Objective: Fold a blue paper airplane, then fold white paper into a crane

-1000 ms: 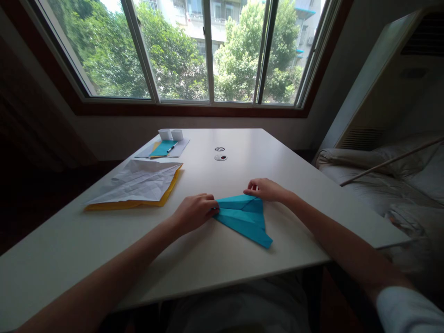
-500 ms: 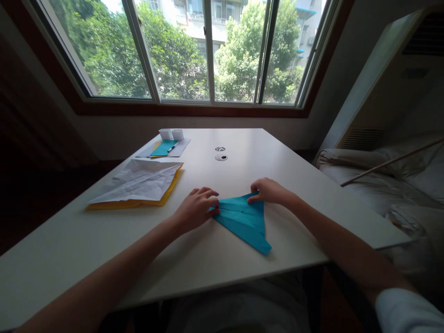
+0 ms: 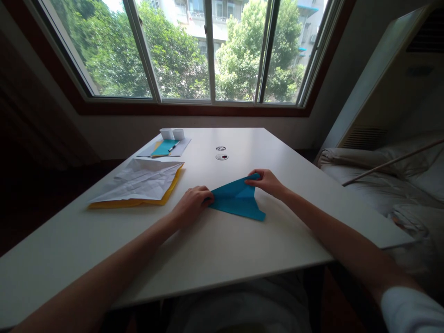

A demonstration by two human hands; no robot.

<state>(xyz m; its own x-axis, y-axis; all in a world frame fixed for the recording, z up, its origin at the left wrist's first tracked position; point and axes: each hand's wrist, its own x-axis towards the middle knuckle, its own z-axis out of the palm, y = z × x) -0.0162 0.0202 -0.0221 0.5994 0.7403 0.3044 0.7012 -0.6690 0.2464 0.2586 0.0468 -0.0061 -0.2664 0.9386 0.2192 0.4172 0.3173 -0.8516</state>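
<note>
Blue paper plane (image 3: 233, 199): between the two hands, at the near part of the white table (image 3: 294, 236). Its thin end points left. Its wide end is on the right, and one corner there sticks out toward the person. I can't tell how much of it touches the table.
Left hand (image 3: 194, 202): pinching the thin end, with bent fingers over it (the thumb is hard to see).
Right hand (image 3: 266, 181): pinching the far corner of the wide end between thumb and fingers.
Left side: a creased white paper (image 3: 149, 178) lies on top of a yellow paper (image 3: 138, 202), apart from the left hand.
Far left: a pen (image 3: 174, 146) lies on a flat blue sheet (image 3: 161, 148), with two small white boxes (image 3: 178, 133) just behind.
Table middle: two round stickers (image 3: 222, 157), one behind the other.
Window (image 3: 211, 55): green trees outside.
</note>
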